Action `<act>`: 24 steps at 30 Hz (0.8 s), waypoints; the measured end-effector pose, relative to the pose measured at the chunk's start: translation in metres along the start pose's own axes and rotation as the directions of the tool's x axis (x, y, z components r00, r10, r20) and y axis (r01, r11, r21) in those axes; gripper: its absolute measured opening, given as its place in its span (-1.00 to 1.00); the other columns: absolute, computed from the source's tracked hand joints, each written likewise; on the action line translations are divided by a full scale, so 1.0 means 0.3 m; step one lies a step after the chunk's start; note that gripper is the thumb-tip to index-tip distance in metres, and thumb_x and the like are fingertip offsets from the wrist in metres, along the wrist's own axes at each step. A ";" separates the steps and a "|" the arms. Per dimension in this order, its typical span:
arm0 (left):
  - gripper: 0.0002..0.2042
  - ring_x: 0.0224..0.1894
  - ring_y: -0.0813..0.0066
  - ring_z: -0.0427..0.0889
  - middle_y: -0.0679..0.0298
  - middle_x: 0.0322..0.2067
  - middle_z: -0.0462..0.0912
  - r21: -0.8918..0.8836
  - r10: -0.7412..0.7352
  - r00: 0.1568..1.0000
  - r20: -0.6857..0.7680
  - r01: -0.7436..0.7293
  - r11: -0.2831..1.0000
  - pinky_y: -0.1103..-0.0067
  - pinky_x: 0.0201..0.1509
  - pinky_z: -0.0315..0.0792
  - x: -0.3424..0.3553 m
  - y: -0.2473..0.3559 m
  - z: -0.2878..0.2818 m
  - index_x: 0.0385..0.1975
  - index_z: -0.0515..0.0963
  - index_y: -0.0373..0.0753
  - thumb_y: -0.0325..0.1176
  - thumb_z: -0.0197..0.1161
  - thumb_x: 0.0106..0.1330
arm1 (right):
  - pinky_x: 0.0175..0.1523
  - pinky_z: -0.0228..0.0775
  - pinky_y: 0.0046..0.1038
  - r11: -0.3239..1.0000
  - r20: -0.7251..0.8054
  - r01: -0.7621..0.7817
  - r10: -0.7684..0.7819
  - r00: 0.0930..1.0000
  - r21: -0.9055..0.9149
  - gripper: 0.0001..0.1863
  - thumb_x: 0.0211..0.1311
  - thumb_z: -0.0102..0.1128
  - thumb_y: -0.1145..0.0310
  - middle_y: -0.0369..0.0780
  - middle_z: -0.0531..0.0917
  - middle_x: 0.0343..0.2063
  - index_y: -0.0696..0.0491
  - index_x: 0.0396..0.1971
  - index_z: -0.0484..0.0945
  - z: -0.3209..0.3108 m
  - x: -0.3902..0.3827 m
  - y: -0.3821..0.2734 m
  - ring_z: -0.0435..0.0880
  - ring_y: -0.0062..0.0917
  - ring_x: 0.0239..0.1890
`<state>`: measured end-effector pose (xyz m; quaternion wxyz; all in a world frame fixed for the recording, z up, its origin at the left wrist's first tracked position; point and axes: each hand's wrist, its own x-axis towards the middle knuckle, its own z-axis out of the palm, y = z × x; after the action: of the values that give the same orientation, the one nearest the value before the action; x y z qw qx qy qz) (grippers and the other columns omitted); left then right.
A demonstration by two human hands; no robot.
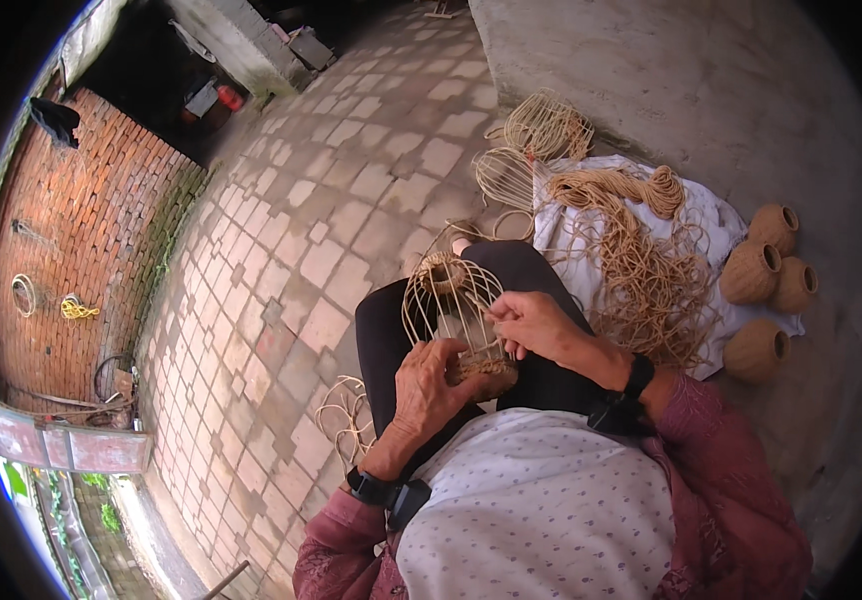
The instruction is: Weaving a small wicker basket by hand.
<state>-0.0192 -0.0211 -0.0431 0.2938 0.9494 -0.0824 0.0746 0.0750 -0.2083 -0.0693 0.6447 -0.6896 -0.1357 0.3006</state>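
Note:
On my lap rests a half-woven basket (443,268), round, with bare pale ribs bowed between a tightly woven collar and a brown woven band (486,382). My left hand (429,388) is curled around that band, its thumb and fingers holding the near end. Over the ribs' right side is my right hand (534,325), its fingers pinched together close to the ribs. What lies between those fingertips is too small to make out. The inside of the basket is partly hidden by the ribs and both hands.
A white cloth (691,195) on my right bears a tangled heap of brown cord (641,270). Several finished round baskets (751,272) stand at its far right. Open rib frames (541,128) lie ahead by the wall. Loose coiled strips (344,415) lie on the paving at my left.

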 end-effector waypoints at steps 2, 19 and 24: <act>-0.64 -0.35 0.26 0.55 0.25 -0.47 0.54 0.016 0.016 1.000 0.003 -0.016 1.000 0.39 -0.22 0.45 -0.001 0.000 -0.001 -0.33 0.52 -0.22 -0.23 0.48 -0.09 | -0.59 0.37 -0.66 0.999 -0.004 -0.042 0.042 0.999 0.018 -0.85 0.24 0.13 0.44 -0.30 0.55 -0.52 0.19 -0.26 0.51 -0.021 -0.047 0.008 0.54 -0.70 -0.59; -0.90 -0.41 0.31 0.54 0.31 -0.57 0.52 0.116 0.250 0.968 0.026 -0.251 0.961 0.41 -0.36 0.40 0.115 0.042 0.059 -0.51 0.58 -0.16 -0.35 0.34 0.01 | -0.57 0.37 -0.64 0.999 -0.155 0.038 -0.040 0.987 -0.021 -0.94 0.15 0.17 0.47 -0.33 0.54 -0.58 0.11 -0.40 0.50 -0.062 0.069 0.069 0.53 -0.71 -0.57; -0.85 -0.48 0.28 0.52 0.29 -0.58 0.56 0.130 0.226 0.971 0.076 -0.235 0.963 0.38 -0.38 0.40 0.124 0.044 0.056 -0.52 0.53 -0.18 -0.31 0.35 -0.02 | -0.29 0.48 -0.31 0.881 -0.129 0.201 -0.280 0.951 -0.430 -0.84 -0.05 0.21 0.40 -0.13 0.65 -0.53 0.09 -0.42 0.52 0.000 0.148 0.096 0.67 -0.25 -0.42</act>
<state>0.0161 -0.0457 -0.0424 0.2141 0.9532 -0.1958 0.0849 0.1038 -0.1865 -0.1080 0.5273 -0.8126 -0.2194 0.1166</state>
